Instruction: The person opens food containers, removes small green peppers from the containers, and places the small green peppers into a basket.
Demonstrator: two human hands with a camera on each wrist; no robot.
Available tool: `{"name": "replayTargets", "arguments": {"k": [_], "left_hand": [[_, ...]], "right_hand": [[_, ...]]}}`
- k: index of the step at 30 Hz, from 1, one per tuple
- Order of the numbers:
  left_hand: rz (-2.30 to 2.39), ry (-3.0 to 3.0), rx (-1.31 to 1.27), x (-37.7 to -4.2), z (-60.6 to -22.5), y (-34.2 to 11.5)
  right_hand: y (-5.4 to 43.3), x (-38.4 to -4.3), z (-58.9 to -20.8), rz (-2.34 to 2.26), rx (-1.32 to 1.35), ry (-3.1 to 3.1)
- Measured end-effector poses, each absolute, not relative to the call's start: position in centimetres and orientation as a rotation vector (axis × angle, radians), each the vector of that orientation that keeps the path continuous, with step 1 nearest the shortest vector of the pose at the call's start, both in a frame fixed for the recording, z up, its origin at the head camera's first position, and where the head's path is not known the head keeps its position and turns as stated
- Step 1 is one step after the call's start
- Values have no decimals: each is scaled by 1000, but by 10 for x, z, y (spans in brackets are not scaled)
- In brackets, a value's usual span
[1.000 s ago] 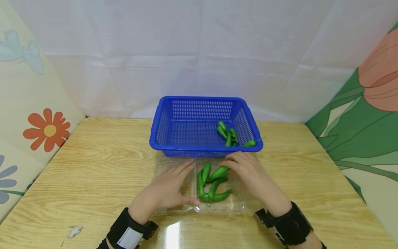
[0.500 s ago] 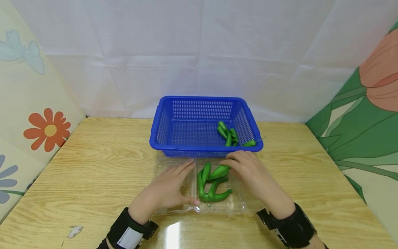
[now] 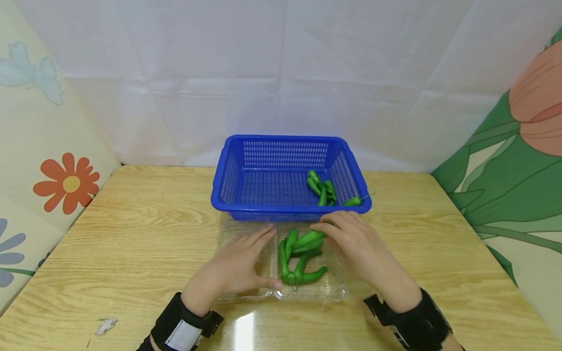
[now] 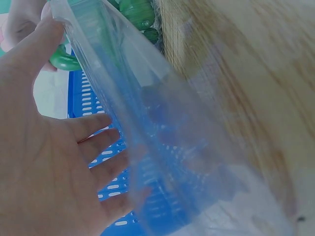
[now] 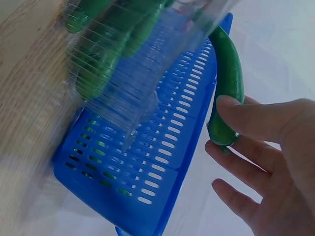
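Note:
My right hand (image 3: 356, 246) pinches a green chili pepper (image 5: 230, 69) near one end, between thumb and fingers. In the head view the held pepper slants over the right half of a clear plastic clamshell box (image 3: 334, 286). Several other green peppers (image 3: 303, 278) lie in that half, some crossing each other. My left hand (image 3: 237, 265) is spread over the box's left half, its thumb at the middle fold. In the left wrist view the thumb touches the clear plastic rim (image 4: 83, 49), with the other fingers extended along the wall.
A blue slotted basket (image 3: 285, 209) stands directly behind the box. Several green peppers (image 3: 322, 191) lie in its right front part, one with a long stem over the rim. Everything rests on a wood-grain table (image 3: 145, 243), backed by a white sheet (image 3: 281, 73).
The right hand has shifted slightly up with its pepper. The pepper's left end is higher, and another pepper shows beneath it. The left hand stays put.

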State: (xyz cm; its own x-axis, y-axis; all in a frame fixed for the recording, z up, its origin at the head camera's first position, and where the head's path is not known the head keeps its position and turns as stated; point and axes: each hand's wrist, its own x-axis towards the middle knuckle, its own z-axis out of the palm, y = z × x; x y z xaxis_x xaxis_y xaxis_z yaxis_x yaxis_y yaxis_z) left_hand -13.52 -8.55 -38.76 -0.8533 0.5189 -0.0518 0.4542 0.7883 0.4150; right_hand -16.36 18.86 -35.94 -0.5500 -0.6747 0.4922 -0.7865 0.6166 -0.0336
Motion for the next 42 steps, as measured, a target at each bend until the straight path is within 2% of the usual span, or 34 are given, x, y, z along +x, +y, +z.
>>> {"name": "replayTargets", "arguments": {"k": [23, 42], "left_hand": [[585, 2819, 777, -136, -388, -86], [580, 2815, 773, -136, -390, -86]], "right_hand": [[190, -162, -348, 427, 1197, -2206], [204, -166, -342, 377, 1087, -2242]]}}
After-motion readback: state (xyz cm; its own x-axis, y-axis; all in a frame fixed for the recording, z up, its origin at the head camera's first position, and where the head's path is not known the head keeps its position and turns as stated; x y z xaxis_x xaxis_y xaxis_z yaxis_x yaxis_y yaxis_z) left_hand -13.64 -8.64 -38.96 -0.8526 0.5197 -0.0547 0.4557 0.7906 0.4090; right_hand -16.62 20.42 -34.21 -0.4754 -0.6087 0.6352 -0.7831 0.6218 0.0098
